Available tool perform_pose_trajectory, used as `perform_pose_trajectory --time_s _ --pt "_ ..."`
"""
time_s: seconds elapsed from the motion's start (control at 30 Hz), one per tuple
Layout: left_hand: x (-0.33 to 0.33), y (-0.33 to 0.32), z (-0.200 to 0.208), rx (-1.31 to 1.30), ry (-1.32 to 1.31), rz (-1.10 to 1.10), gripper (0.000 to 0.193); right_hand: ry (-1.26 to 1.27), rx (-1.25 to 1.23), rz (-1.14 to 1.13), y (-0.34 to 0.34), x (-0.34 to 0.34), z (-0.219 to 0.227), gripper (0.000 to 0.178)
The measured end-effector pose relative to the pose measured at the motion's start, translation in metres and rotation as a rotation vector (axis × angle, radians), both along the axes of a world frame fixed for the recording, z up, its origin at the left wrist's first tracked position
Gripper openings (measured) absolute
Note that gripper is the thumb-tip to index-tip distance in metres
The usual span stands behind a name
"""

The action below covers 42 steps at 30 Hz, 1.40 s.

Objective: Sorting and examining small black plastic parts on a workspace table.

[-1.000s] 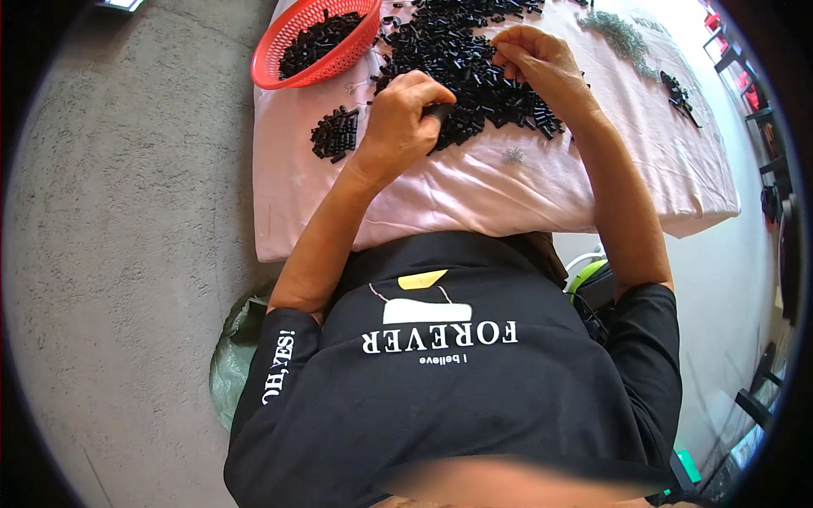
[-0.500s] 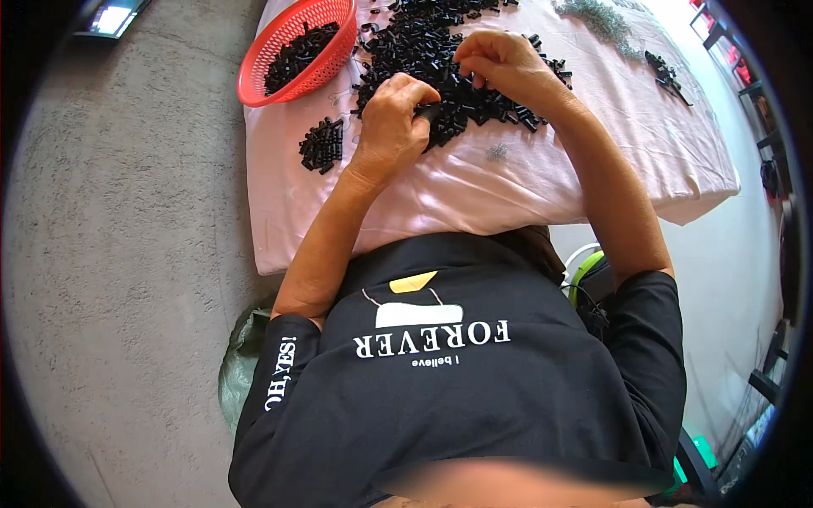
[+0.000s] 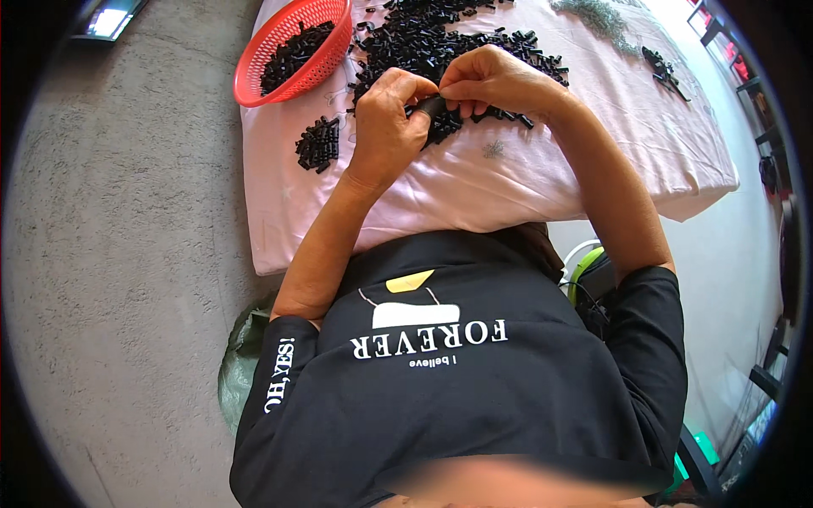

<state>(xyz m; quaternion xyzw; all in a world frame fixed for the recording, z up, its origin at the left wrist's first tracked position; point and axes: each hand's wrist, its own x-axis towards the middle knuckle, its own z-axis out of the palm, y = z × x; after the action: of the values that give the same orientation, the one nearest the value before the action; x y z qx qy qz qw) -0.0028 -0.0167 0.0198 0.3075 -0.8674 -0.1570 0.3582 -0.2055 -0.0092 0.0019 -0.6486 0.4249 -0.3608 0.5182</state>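
Over the near edge of a large heap of small black tube-like pieces (image 3: 415, 51), my two hands meet. My left hand (image 3: 388, 114) is closed around a larger black cylinder-shaped piece (image 3: 433, 105), held between thumb and fingers. Thumb and forefinger of my right hand (image 3: 501, 80) are pinched together at the upper end of that piece. Whatever sits in this pinch is too small to make out. Beside my left wrist lies a small separate pile of black pieces (image 3: 318, 144), many lined up side by side.
A red plastic basket (image 3: 292, 85) with more black pieces stands at the table's left. The pink cloth (image 3: 525, 190) covers the table. Small silvery metal parts (image 3: 597, 24) lie at the far right, near a black cluster (image 3: 665, 72); a few (image 3: 494, 150) lie close to me.
My right hand has moved left and toward me, from the heap to the black piece in my left hand. The left hand stays nearly in place.
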Motion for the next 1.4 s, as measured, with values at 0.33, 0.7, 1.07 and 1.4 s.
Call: perform_pose_trajectory --time_s 0.33,0.7,1.07,1.4 --pt "-0.011 0.009 -0.011 0.065 -0.113 -0.189 0.02 -0.19 -0.053 -0.304 -0.005 -0.026 0.014 0.015" --pt "-0.042 -0.002 -0.02 -0.159 -0.181 -0.229 0.035 -0.381 -0.088 -0.429 -0.002 -0.026 0.023 0.01" --pt "-0.047 -0.008 -0.025 -0.142 -0.266 -0.135 0.029 -0.425 -0.043 -0.368 -0.008 -0.022 0.011 0.011" --pt "-0.037 -0.008 -0.022 -0.177 -0.181 -0.072 0.022 -0.359 -0.113 -0.317 -0.018 -0.027 -0.008 0.014"
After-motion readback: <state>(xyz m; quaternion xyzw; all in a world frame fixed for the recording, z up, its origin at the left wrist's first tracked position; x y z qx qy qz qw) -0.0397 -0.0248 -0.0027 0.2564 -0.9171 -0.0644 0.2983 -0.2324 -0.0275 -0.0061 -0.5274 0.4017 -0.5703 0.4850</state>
